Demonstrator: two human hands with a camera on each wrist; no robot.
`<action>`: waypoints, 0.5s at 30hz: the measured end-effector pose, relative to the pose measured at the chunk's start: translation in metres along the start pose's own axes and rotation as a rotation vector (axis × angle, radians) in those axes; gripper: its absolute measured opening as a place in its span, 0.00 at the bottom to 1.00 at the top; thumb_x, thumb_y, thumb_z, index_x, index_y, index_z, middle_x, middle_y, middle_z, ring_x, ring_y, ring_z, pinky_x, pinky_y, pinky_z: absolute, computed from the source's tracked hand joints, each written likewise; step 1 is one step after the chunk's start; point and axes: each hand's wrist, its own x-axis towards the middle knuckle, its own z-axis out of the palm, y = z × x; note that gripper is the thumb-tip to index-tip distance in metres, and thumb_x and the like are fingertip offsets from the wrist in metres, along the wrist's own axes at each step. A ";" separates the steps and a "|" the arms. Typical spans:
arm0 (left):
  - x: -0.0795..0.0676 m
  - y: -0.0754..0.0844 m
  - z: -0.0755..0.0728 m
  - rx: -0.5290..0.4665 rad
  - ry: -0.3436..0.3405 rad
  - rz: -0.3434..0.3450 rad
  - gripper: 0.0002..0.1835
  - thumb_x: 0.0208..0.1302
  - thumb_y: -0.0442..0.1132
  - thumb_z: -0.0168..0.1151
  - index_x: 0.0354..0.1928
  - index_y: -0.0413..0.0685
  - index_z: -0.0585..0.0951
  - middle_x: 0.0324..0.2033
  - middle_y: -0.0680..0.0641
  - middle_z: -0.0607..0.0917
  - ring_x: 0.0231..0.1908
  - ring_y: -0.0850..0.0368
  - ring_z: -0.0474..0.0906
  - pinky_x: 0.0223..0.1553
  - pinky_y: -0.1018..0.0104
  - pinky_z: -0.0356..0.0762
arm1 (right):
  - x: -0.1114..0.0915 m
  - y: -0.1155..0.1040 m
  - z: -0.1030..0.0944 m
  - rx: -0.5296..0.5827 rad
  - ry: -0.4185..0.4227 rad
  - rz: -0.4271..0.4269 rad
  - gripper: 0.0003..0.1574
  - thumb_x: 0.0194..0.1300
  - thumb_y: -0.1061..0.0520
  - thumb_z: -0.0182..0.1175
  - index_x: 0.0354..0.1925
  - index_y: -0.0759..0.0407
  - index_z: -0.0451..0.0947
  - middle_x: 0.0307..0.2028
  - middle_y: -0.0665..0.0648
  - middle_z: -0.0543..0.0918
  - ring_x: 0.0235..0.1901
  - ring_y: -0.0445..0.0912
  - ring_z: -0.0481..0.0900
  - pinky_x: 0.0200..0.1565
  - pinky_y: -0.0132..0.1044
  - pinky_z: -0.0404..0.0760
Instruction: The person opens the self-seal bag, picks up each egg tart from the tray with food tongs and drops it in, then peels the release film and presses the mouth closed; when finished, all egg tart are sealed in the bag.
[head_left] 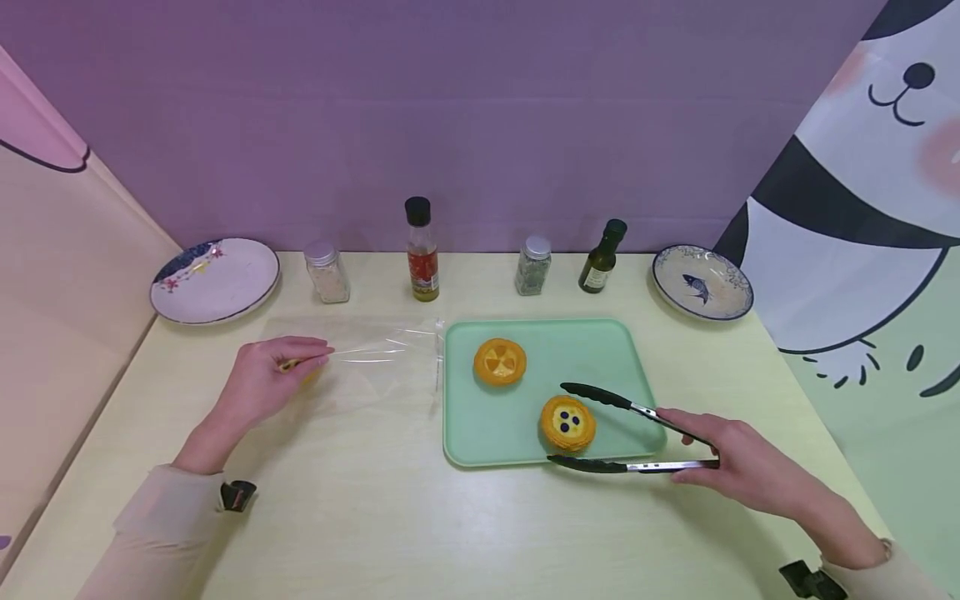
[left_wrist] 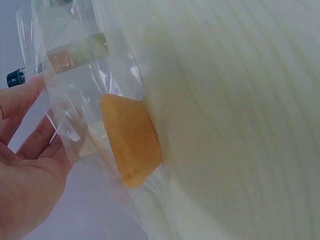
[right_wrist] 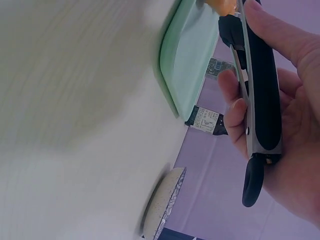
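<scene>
My left hand [head_left: 266, 379] pinches the edge of a clear plastic bag [head_left: 382, 354] that stretches towards the tray. Inside the bag, in the left wrist view, lies an orange-brown tart [left_wrist: 130, 140]; in the head view the hand mostly hides it. My right hand [head_left: 738, 467] holds black-tipped metal tongs [head_left: 600, 396] with the arms spread. Between their tips, on a green tray [head_left: 465, 429], sits a tart with dark berries [head_left: 567, 423]. Another tart, with orange wedges on top [head_left: 499, 361], stands behind it to the left.
Along the back stand a purple-lidded jar [head_left: 327, 273], a black-capped sauce bottle [head_left: 423, 254], a spice jar [head_left: 533, 267] and a small dark green bottle [head_left: 602, 257]. A floral plate [head_left: 217, 287] is at the back left, a fish-patterned plate [head_left: 702, 283] at the back right.
</scene>
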 end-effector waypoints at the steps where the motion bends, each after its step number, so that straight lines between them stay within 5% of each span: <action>1: 0.000 0.000 0.000 -0.001 -0.002 -0.005 0.09 0.49 0.28 0.70 0.35 0.45 0.88 0.37 0.46 0.87 0.39 0.70 0.80 0.39 0.91 0.68 | 0.000 0.000 0.000 -0.011 0.000 -0.003 0.46 0.47 0.49 0.73 0.63 0.50 0.68 0.41 0.46 0.81 0.28 0.33 0.71 0.27 0.26 0.73; 6: 0.000 -0.001 0.001 -0.010 -0.011 -0.016 0.09 0.50 0.28 0.70 0.35 0.45 0.88 0.37 0.45 0.87 0.39 0.74 0.79 0.39 0.90 0.69 | 0.002 0.000 0.000 -0.035 -0.033 -0.012 0.43 0.49 0.48 0.72 0.63 0.51 0.69 0.42 0.47 0.82 0.33 0.37 0.75 0.32 0.28 0.74; 15: 0.001 -0.001 0.004 0.001 -0.011 -0.011 0.09 0.50 0.28 0.70 0.35 0.46 0.88 0.37 0.46 0.87 0.38 0.53 0.83 0.37 0.87 0.73 | 0.005 0.004 -0.005 0.054 -0.059 -0.003 0.37 0.55 0.47 0.67 0.61 0.55 0.71 0.28 0.43 0.75 0.13 0.28 0.54 0.18 0.23 0.64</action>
